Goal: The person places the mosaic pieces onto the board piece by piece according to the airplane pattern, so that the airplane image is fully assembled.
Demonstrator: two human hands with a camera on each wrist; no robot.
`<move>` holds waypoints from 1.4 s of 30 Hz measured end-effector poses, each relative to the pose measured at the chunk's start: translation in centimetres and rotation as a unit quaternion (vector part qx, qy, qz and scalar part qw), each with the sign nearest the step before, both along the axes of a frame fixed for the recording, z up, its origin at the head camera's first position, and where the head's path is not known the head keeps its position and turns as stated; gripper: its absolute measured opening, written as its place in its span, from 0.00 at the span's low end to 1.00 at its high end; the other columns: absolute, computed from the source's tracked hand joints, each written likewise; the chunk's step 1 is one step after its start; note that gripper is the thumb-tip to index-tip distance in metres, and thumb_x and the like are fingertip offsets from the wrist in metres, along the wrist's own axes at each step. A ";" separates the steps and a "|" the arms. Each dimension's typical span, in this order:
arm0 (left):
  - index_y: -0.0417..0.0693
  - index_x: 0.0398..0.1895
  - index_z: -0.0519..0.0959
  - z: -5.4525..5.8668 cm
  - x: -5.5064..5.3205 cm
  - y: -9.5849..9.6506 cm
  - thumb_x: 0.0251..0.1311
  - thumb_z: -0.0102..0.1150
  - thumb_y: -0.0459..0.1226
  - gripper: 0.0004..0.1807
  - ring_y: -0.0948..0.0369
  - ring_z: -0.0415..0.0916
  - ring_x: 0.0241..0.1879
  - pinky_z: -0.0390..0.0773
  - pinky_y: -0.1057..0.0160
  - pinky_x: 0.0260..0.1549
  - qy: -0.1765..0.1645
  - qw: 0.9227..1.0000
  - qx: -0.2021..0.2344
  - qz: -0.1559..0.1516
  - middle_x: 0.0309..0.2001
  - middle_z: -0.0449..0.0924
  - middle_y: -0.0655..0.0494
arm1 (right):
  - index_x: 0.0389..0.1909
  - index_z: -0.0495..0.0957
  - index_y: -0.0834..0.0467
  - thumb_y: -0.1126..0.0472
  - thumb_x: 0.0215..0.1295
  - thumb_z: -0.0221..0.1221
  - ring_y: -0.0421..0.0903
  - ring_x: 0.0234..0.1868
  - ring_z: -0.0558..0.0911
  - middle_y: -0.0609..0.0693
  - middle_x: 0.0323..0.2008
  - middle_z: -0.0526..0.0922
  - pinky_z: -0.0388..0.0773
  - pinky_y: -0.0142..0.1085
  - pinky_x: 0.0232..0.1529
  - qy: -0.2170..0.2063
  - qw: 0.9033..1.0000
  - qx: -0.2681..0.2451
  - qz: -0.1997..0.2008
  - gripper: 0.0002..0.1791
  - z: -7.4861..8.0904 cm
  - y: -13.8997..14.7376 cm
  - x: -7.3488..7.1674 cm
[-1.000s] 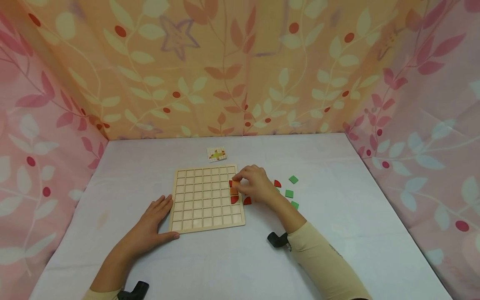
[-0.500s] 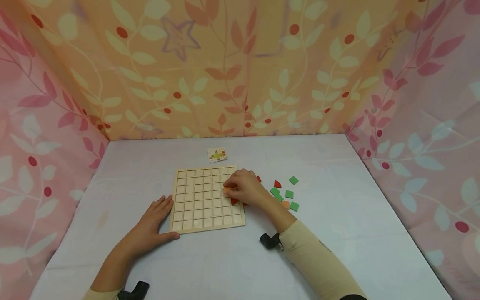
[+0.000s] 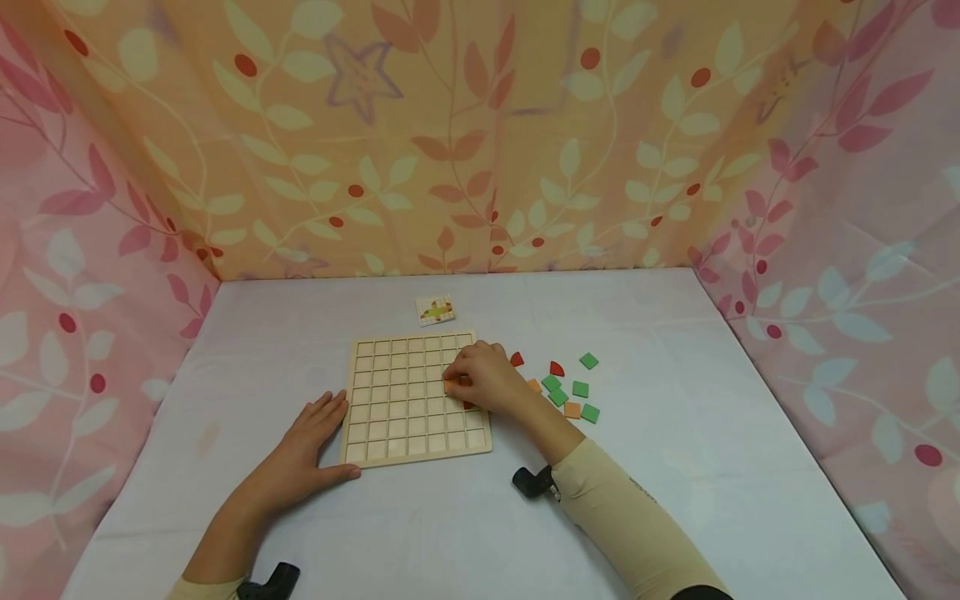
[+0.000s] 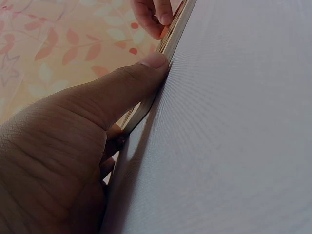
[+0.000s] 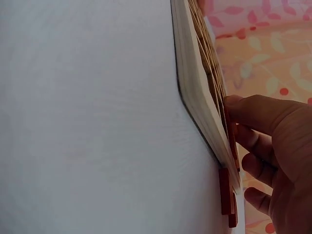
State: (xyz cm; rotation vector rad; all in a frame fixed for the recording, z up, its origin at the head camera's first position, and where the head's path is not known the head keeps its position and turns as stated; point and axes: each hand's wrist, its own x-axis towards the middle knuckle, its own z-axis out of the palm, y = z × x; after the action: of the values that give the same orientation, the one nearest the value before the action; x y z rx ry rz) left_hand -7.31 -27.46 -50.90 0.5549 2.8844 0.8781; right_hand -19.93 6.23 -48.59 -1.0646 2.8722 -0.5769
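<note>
A pale wooden grid board lies on the white tabletop. My left hand rests at its left side, fingers extended along the edge and thumb on the near corner; the left wrist view shows that thumb against the board's side. Over the right part of the grid, my right hand pinches a small orange tile between thumb and fingertips, close over the cells. A red piece peeks out beneath this hand, which hides the cells around it. The right wrist view has the thumb low at the board's surface.
Right of the board lie several green square tiles, red quarter-round pieces and orange tiles. A small pattern card sits behind the board. Floral curtains enclose the table's back and sides.
My right hand has moved left and slightly nearer over the grid with the orange tile, uncovering more loose pieces on the right. My left hand has stayed in place.
</note>
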 end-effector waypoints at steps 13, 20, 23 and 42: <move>0.38 0.80 0.55 -0.1 -0.1 0.0 0.48 0.76 0.61 0.64 0.42 0.42 0.81 0.31 0.65 0.79 0.003 1.000 0.005 -0.001 0.82 0.51 0.45 | 0.48 0.89 0.43 0.45 0.67 0.66 0.41 0.46 0.72 0.37 0.45 0.82 0.66 0.43 0.52 -0.008 1.000 0.003 -0.007 0.13 0.3 -0.1 0.1; 0.37 0.80 0.55 0.0 0.0 0.0 0.48 0.76 0.61 0.64 0.41 0.42 0.81 0.31 0.64 0.79 0.005 1.000 0.002 -0.001 0.82 0.51 0.44 | 0.49 0.89 0.43 0.45 0.65 0.68 0.41 0.45 0.72 0.37 0.46 0.83 0.66 0.43 0.51 0.000 1.000 0.010 -0.001 0.14 0.6 -0.2 0.2; 0.38 0.80 0.55 0.0 0.1 0.0 0.48 0.76 0.61 0.64 0.42 0.42 0.81 0.31 0.64 0.79 0.004 1.000 0.006 0.001 0.82 0.51 0.45 | 0.50 0.89 0.43 0.45 0.66 0.67 0.42 0.47 0.73 0.38 0.47 0.83 0.67 0.43 0.52 0.003 1.000 0.020 0.005 0.15 0.9 -0.1 0.1; 0.38 0.80 0.55 0.1 0.1 0.1 0.49 0.75 0.62 0.64 0.42 0.42 0.81 0.31 0.64 0.79 0.003 1.000 -0.002 -0.002 0.82 0.51 0.45 | 0.51 0.88 0.47 0.52 0.66 0.68 0.44 0.58 0.75 0.40 0.50 0.86 0.66 0.48 0.63 0.024 0.999 -0.019 -0.012 0.13 7.2 6.6 2.3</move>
State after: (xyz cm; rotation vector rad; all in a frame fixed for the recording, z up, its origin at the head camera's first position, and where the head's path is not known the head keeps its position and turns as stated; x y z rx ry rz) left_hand -7.22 -27.34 -50.83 0.5638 2.8882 0.8723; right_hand -17.59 12.80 -41.38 -1.0655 2.9292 -0.6195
